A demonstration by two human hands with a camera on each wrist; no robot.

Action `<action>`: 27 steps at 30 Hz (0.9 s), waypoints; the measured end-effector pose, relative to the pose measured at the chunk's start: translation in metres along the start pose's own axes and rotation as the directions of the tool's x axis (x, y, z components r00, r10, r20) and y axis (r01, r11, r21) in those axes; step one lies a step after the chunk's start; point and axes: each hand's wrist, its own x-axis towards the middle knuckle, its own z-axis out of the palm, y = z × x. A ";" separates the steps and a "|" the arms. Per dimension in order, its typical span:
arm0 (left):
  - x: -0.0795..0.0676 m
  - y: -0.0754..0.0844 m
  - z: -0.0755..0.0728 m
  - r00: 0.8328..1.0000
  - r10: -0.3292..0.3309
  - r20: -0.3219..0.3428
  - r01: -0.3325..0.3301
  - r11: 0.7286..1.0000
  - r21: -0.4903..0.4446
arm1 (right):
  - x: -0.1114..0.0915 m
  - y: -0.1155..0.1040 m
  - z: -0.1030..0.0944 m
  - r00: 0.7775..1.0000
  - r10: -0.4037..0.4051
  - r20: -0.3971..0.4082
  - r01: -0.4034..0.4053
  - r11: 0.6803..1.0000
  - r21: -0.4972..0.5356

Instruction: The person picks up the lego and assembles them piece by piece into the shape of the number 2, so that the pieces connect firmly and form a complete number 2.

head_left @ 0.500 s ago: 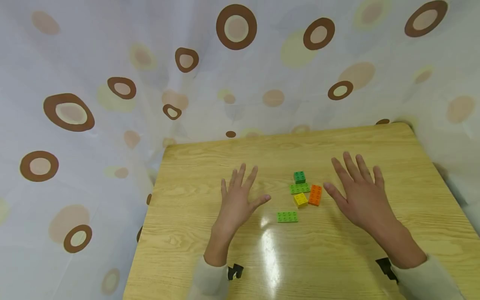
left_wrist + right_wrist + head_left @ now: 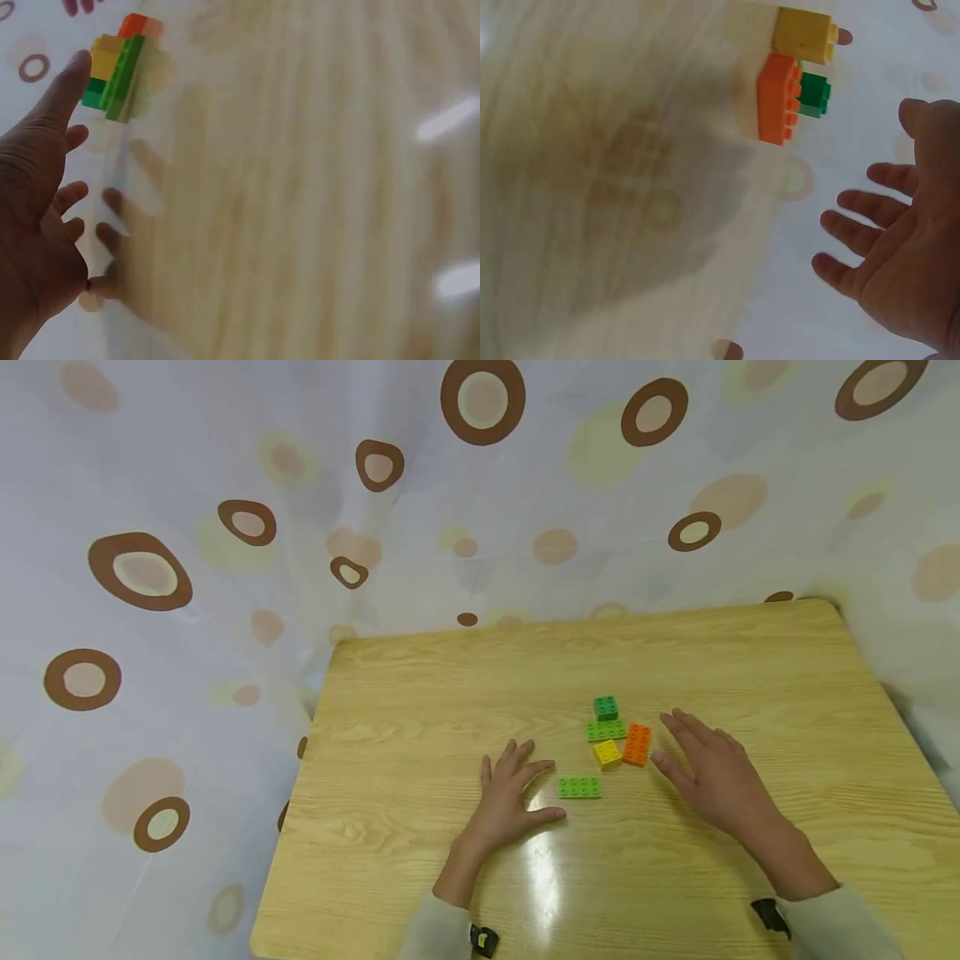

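Note:
My left hand is spread just left of a flat light green brick, its thumb and forefinger apart and holding nothing. My right hand hovers to the right of an orange brick, fingers extended, thumb toward that brick. Beside the orange brick sit a small yellow brick, a second flat light green brick and a dark green brick. In the right wrist view the orange brick stands apart from the fingertips.
The bricks lie on a wooden table with a glossy light reflection near its front. A white curtain with brown and beige rings hangs along the back and left. Both wrists carry black straps.
My left hand has moved right and nearer the front, toward the lone light green brick. The right hand has lowered and its fingers have drawn closer together.

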 end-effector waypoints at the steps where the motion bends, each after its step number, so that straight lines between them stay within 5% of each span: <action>1: 0.000 0.000 0.003 1.000 0.007 -0.009 -0.007 1.000 0.006 | 0.000 0.001 0.004 1.000 -0.014 0.005 0.014 1.000 0.014; 13: 0.002 0.003 0.024 0.989 -0.009 -0.148 0.020 0.997 0.078 | 0.008 0.005 0.042 0.991 -0.122 -0.049 0.121 0.992 -0.025; 27: 0.004 0.000 0.027 0.984 -0.018 -0.178 0.040 0.992 0.122 | 0.025 -0.007 0.060 0.984 -0.158 -0.084 0.156 0.987 -0.033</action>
